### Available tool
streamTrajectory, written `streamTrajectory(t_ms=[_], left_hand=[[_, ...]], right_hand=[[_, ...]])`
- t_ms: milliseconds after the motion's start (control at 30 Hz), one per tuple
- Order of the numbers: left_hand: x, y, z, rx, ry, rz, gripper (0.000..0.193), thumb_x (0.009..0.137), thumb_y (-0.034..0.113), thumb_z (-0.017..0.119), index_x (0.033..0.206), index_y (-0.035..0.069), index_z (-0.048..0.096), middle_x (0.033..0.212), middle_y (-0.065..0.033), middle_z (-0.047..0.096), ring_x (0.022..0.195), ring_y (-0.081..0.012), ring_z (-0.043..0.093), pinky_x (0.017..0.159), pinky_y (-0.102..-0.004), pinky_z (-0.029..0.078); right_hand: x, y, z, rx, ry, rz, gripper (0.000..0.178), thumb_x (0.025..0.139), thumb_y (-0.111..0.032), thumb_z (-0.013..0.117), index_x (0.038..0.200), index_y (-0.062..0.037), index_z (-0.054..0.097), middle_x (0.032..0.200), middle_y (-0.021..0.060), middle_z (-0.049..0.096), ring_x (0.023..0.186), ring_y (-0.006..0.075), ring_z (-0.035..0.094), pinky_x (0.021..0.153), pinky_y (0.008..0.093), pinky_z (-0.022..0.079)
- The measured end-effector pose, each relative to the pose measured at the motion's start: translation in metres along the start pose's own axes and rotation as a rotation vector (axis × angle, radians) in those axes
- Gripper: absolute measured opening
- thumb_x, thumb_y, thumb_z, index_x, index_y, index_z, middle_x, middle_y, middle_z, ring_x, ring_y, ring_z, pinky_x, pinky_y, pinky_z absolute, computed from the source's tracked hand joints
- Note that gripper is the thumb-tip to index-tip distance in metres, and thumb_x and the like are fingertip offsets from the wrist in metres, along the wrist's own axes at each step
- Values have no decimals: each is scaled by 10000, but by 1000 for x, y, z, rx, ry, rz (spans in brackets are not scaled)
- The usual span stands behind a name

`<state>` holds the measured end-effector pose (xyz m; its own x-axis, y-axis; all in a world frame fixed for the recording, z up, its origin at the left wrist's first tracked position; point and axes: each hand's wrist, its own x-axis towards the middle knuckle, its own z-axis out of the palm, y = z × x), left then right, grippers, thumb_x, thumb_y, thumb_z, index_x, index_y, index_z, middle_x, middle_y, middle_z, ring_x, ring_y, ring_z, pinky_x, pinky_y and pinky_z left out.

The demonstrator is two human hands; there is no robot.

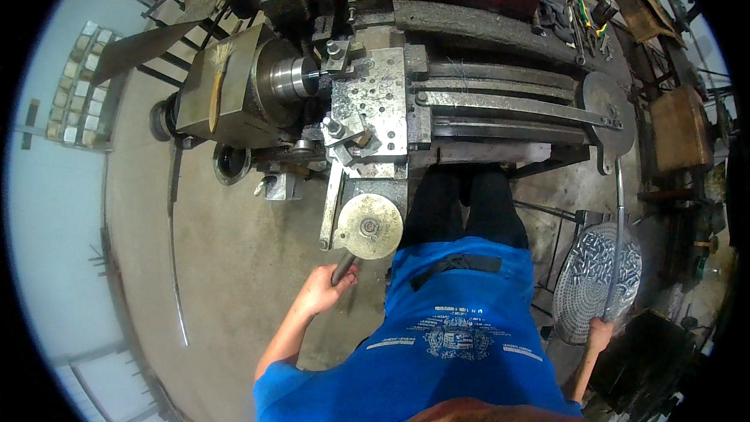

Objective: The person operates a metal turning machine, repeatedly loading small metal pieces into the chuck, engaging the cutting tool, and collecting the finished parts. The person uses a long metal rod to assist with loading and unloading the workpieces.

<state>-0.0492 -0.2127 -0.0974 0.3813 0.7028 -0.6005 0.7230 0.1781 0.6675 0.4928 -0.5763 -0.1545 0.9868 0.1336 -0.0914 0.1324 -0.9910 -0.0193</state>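
Note:
My left hand (322, 289) is closed round a dark bar handle (342, 269) below a round metal disc (370, 226) at the front of a lathe's cross slide (379, 90). Far to the right, my right hand (600, 330) grips the lower end of a long metal lever (620, 223), which runs up to a dark round plate (611, 109). Two clamped tool holders sit on the slide, a rear one (334, 53) and a front one (337, 130). The rear one is close to the shiny chuck (291, 78); the contact point is too small to make out.
A brush (217, 86) with a wooden handle lies on the headstock (195, 109). Under the right lever stands a perforated round tray (568, 309) with many small metal pieces. Wrenches (580, 31) lie at the back right. A long thin rod (176, 266) extends at left.

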Motion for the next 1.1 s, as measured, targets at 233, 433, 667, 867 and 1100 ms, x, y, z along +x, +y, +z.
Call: streamTrajectory(t_ms=[233,433,667,867,1100], left_hand=[[0,1,0,-27,-4,3,195,857,134,586,1012,22,618,825,-55,676,797,-137,633,730,-285,483],[0,5,-1,-14,0,-3,186,852,128,587,998,19,622,822,-60,678,799,-138,637,732,-286,484],[1,2,0,-33,15,4,204,836,130,571,990,10,630,830,-120,677,807,-226,656,733,-322,487],[2,-1,1,-10,6,-6,174,848,122,589,981,15,623,814,-69,674,794,-141,635,723,-286,482],[3,-2,0,-28,-1,8,158,838,96,582,967,12,620,804,-66,667,776,-140,626,718,-287,483]], right_hand=[[-2,3,4,57,-48,30,449,628,-303,560,867,77,567,901,316,575,899,448,552,776,449,435],[-17,-20,-12,71,-81,119,458,629,-289,563,900,81,559,935,308,581,937,428,556,808,431,430],[-18,-15,-5,45,-134,129,509,618,-303,560,949,83,553,967,308,581,960,415,557,836,416,425],[-19,1,12,90,11,-1,416,645,-293,570,838,76,569,797,289,569,793,444,559,719,456,439],[-31,-17,-6,95,-126,50,464,633,-304,578,895,79,575,923,294,594,914,407,577,802,410,438]])
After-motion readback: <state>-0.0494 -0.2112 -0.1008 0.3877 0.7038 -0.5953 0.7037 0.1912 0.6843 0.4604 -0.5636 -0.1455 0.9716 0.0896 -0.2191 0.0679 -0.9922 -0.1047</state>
